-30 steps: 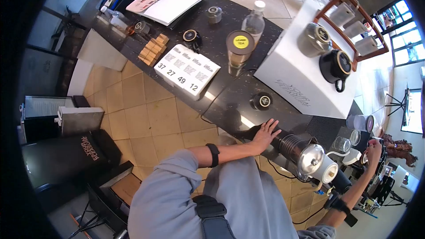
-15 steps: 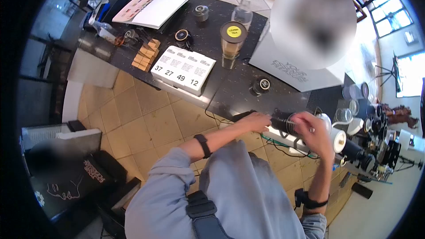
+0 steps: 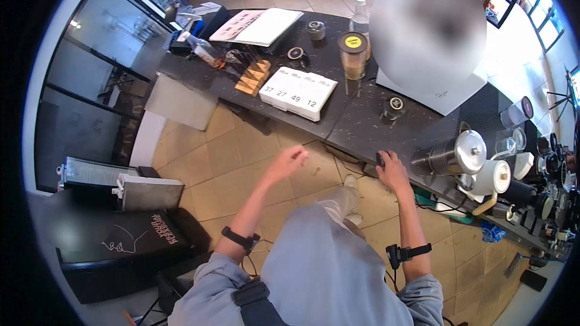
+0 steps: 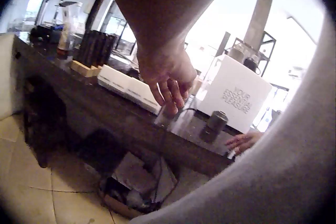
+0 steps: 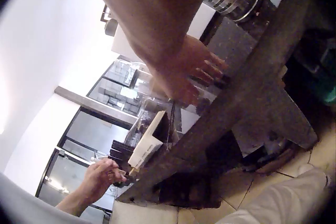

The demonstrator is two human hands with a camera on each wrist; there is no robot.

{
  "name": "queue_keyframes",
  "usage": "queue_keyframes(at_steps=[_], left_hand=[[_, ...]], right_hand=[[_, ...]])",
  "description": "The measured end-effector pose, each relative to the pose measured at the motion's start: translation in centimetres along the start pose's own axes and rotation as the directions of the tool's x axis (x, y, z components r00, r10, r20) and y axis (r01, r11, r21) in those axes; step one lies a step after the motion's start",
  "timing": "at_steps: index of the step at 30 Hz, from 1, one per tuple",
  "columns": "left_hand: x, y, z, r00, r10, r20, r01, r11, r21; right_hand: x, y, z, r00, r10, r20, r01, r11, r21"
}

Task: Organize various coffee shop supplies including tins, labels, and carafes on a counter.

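Note:
My left hand [image 3: 286,165] hangs in the air in front of the counter, holding nothing, its fingers loosely bent. In the left wrist view the left hand [image 4: 167,79] points down, overlapping the counter edge. My right hand [image 3: 394,174] rests at the counter's front edge, fingers spread, with a small dark object [image 3: 379,158] at its fingertips. The right wrist view shows the right hand [image 5: 191,71] with fairly straight fingers. To its right stands a ribbed cylindrical pot [image 3: 453,156] with a shiny knobbed lid. Beyond lies a small dark-lidded jar [image 3: 394,107].
On the black counter [image 3: 362,130] are a white numbered box [image 3: 298,93], a wooden rack [image 3: 252,77], a lemon tea canister [image 3: 353,54] and an open book [image 3: 257,26]. A white gooseneck kettle [image 3: 492,178] stands right. A large white box [image 3: 447,93] sits behind.
My left hand has lifted off the counter edge and swung left into the air. The right hand came from the far right to the ribbed pot, then moved left to the counter edge.

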State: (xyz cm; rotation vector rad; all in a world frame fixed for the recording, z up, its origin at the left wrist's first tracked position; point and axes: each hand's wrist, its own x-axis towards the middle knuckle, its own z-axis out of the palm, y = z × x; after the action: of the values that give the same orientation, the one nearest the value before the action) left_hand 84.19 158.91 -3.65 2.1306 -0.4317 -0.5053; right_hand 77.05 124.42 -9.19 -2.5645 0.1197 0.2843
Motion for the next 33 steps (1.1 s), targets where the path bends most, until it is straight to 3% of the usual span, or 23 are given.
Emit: queue_keyframes(at_steps=[2,3,5,8,9,12,14,15,16,19,21,22,23,25,26,27,30,33], left_hand=[[-1.9,-1.0,-3.1,0.985,-0.044,-0.169,0.032,0.997,-0.071],[-2.5,-1.6,-4.5,0.983,-0.043,-0.181,0.031,0.997,-0.073],[-2.8,-2.7,-7.4,0.942,0.009,-0.334,0.027,0.995,0.101],[-1.5,-4.0,-12.2,0.858,0.108,-0.503,-0.038,0.988,0.148],[-0.5,-5.7,-14.1,0.818,0.164,-0.551,-0.06,0.978,0.201],[1.2,-6.4,-19.4,0.747,0.167,-0.644,-0.013,0.971,0.237],[2.4,-7.4,-22.6,0.737,0.191,-0.648,-0.029,0.967,0.252],[3.4,-8.2,-24.4,0.713,0.215,-0.667,-0.028,0.96,0.28],[4.3,-9.4,-26.1,0.694,0.242,-0.678,-0.03,0.95,0.309],[8.1,-13.8,-31.0,0.704,0.186,-0.686,-0.005,0.966,0.258],[10.7,-14.0,-33.2,0.747,0.207,-0.632,-0.028,0.959,0.282],[11.2,-14.5,-34.5,0.751,0.233,-0.618,-0.032,0.948,0.318],[12.5,-16.1,-35.5,0.757,0.239,-0.608,-0.036,0.945,0.327],[14.5,-16.3,-36.2,0.794,0.255,-0.553,-0.036,0.926,0.375],[15.6,-16.5,-36.5,0.819,0.236,-0.523,-0.064,0.944,0.325],[16.9,-17.3,-37.4,0.851,0.273,-0.448,-0.088,0.916,0.392],[19.7,-17.9,-38.0,0.9,0.186,-0.393,-0.035,0.932,0.36],[21.7,-19.2,-38.8,0.902,0.249,-0.353,-0.07,0.89,0.45]], right_hand=[[-0.6,-0.6,1.2,0.999,0.034,0.036,-0.033,0.999,-0.024],[-1.1,-0.6,1.8,1.0,0.015,-0.013,-0.016,0.998,-0.068],[-1.6,-0.6,2.8,0.997,-0.002,-0.072,-0.007,0.992,-0.123],[-1.2,0.1,3.0,0.995,0.046,-0.094,-0.058,0.99,-0.132],[-1.0,-0.1,3.1,0.995,0.044,-0.089,-0.053,0.993,-0.109],[0.0,-1.4,1.3,0.992,0.095,-0.079,-0.1,0.993,-0.066],[1.3,-3.0,0.0,0.965,0.261,0.015,-0.26,0.952,0.163],[2.4,-1.5,1.9,0.967,0.117,-0.228,-0.093,0.989,0.112],[3.3,-2.8,1.3,0.936,0.151,-0.319,-0.109,0.984,0.144],[7.2,-5.0,-0.7,0.82,0.225,-0.526,-0.156,0.972,0.173],[9.8,-5.5,-1.7,0.757,0.133,-0.64,-0.119,0.991,0.065],[11.0,-5.8,-2.2,0.745,0.168,-0.646,-0.196,0.98,0.029],[12.4,-5.2,-2.4,0.752,0.069,-0.656,-0.191,0.975,-0.116],[14.4,-3.2,-2.9,0.751,0.13,-0.647,-0.249,0.964,-0.095],[14.9,-3.3,-3.0,0.718,0.239,-0.654,-0.282,0.959,0.041],[15.7,-2.6,-3.3,0.724,0.366,-0.585,-0.351,0.925,0.144],[16.6,-0.1,-3.5,0.809,0.453,-0.374,-0.446,0.888,0.112],[16.9,0.2,-3.4,0.822,0.462,-0.331,-0.45,0.885,0.119]])
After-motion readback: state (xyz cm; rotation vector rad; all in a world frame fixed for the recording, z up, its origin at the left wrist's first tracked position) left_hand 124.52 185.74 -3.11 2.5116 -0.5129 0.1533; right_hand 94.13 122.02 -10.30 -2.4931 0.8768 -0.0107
